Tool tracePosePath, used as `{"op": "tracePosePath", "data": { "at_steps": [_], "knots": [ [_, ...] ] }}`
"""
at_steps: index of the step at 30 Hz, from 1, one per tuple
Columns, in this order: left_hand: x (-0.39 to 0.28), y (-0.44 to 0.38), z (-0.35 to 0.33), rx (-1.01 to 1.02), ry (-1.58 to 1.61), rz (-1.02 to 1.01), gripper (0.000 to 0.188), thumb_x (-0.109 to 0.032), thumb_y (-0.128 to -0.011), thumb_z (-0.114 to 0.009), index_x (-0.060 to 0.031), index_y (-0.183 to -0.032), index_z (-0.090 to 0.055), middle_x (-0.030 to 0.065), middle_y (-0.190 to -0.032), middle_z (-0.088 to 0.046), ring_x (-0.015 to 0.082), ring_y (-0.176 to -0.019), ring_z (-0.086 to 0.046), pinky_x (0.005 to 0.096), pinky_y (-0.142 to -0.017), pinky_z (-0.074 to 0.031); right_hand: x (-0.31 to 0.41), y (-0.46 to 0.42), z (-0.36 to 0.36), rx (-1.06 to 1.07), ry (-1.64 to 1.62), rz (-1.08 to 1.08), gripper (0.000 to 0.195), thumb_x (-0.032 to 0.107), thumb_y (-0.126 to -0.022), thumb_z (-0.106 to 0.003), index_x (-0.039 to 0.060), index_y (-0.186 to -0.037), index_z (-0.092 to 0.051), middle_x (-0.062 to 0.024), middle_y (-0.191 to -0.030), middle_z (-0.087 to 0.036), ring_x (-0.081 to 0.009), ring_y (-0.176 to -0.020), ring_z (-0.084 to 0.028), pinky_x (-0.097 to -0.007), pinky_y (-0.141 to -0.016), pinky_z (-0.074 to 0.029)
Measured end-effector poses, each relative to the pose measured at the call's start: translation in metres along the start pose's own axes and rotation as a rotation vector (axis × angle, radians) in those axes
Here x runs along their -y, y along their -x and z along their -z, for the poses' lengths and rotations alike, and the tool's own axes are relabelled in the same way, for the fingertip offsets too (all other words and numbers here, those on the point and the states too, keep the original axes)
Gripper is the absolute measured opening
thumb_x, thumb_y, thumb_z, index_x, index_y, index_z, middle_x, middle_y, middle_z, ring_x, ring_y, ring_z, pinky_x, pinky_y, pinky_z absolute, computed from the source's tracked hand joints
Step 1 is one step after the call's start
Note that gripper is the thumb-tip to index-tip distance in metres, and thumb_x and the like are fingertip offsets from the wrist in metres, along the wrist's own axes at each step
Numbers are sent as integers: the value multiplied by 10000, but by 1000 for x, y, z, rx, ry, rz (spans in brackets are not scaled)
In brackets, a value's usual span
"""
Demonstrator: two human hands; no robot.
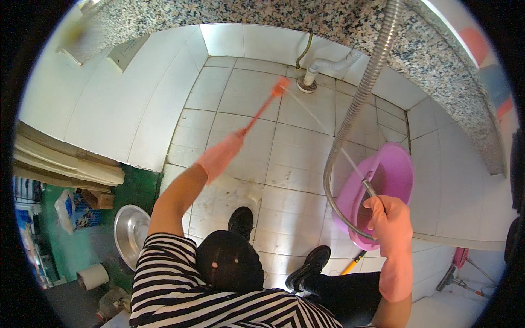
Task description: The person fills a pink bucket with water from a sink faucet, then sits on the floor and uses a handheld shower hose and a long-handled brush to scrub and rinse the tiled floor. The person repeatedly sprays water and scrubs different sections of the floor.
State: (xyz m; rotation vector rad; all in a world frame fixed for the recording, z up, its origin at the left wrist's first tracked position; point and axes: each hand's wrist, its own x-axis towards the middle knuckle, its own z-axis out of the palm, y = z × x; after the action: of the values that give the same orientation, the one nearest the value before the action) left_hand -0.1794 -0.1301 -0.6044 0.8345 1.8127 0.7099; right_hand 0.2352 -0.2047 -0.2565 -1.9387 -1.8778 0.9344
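Observation:
My left hand [221,155], in a pink rubber glove, grips the handle of a long red brush [262,108]. The brush head lies over the white floor tiles [244,127], close to a grey drain pipe [313,74]. In my right hand [389,221], also gloved in pink, is a metal spray nozzle [369,187] on a flexible metal hose [357,106]. A thin jet of water [307,110] runs from the nozzle towards the brush head. Beneath the nozzle, against the right wall, is a purple plastic tub [400,172].
A speckled granite counter [254,12] overhangs the far side. To my left are a metal basin [128,233], a paper roll [93,276] and a cardboard box [98,200] on a green floor. A yellow-handled tool [352,263] and a pink brush [460,257] lie on the right.

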Motion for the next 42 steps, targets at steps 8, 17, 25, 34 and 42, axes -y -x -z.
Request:
{"op": "tracePosePath", "data": {
  "at_steps": [8, 17, 25, 34, 42],
  "knots": [
    [-17, 49, 40, 264, -164, 144, 338, -354, -1012, -395, -382, -1329, -511, -23, -583, -397, 126, -448, -354, 320, -389, -279, 21, 17, 4, 31, -100, -109, 301, 248, -969, -578, -16, -858, -672, -9, -549, -495, -91, -451, -430, -271, -430, -341],
    [13, -52, 145, -367, 230, 232, 332, -230, -970, -419, -244, -1255, -590, -34, -588, -420, 122, -457, -403, 303, -397, -336, 17, 30, 2, 114, -64, -42, 305, 223, -956, -590, -40, -810, -645, -38, -568, -498, -113, -506, -464, -299, -476, -366],
    [107, 103, 42, -108, -90, 142, 387, -377, -985, -428, -330, -1354, -535, 36, -663, -541, 162, -504, -470, 349, -431, -390, 12, 42, -10, 250, 157, 226, 295, 230, -907, -611, -38, -782, -622, -212, -657, -544, -348, -625, -549, -422, -594, -426],
    [205, 242, 186, -389, 222, 265, 402, -341, -987, -427, -390, -1380, -499, -9, -605, -438, 122, -429, -364, 308, -381, -310, 17, 59, -16, 344, 226, 313, 336, 271, -905, -595, -36, -769, -607, -234, -672, -559, -399, -645, -579, -449, -612, -457],
    [117, 363, 122, -58, 208, 449, 423, -344, -1011, -409, -380, -1432, -423, -48, -555, -335, 87, -417, -271, 262, -379, -234, 3, 77, 7, 184, 486, 7, 342, 313, -857, -561, 1, -890, -695, -257, -857, -652, -418, -858, -646, -453, -788, -513]
  ]
}}
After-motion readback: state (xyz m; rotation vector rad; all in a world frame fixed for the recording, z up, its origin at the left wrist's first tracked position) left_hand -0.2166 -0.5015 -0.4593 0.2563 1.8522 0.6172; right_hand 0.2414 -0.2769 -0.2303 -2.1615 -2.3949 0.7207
